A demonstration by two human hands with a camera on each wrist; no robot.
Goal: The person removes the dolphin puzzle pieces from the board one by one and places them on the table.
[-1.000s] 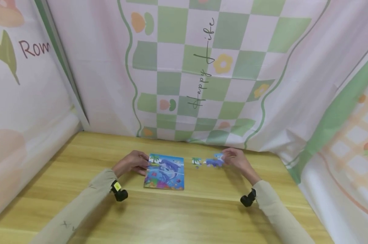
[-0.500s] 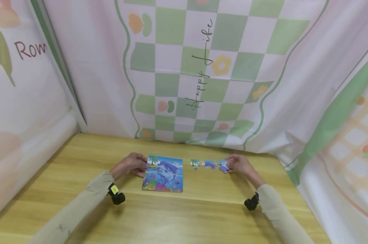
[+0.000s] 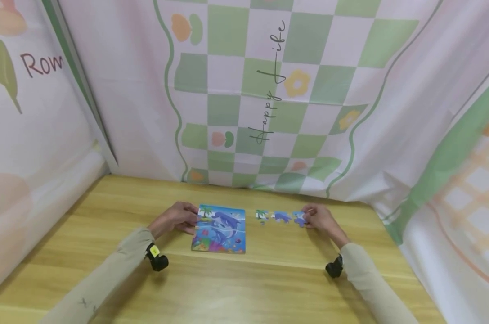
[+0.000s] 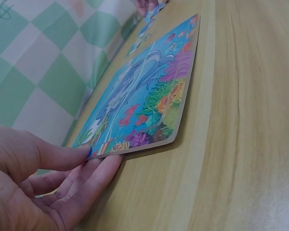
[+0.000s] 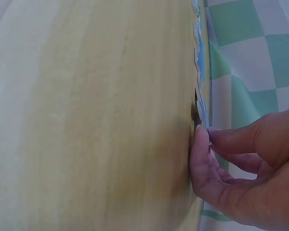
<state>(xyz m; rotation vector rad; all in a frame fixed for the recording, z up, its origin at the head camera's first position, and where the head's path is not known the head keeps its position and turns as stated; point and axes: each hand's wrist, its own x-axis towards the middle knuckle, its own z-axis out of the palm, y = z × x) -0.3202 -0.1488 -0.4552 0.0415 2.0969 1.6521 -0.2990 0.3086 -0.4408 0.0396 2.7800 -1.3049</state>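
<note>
Puzzle piece pinched, right of lower centre in the head view.
The right hand grips its edge narrowly between thumb and fingertips; a dolphin piece and palm-tree piece lie leftward. Near lower centre, the left hand pinches the dolphin board by its left edge, above the wooden desk.

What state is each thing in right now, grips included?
left grip: pinching, thumb on top
dolphin picture board: face up, pinched at its left edge
palm-tree puzzle piece: face up, not held
middle dolphin puzzle piece: face up, not held
rightmost puzzle piece: face up, held edge raised off the table
right grip: pinching rightmost piece
checkered curtain: hanging behind table
</note>
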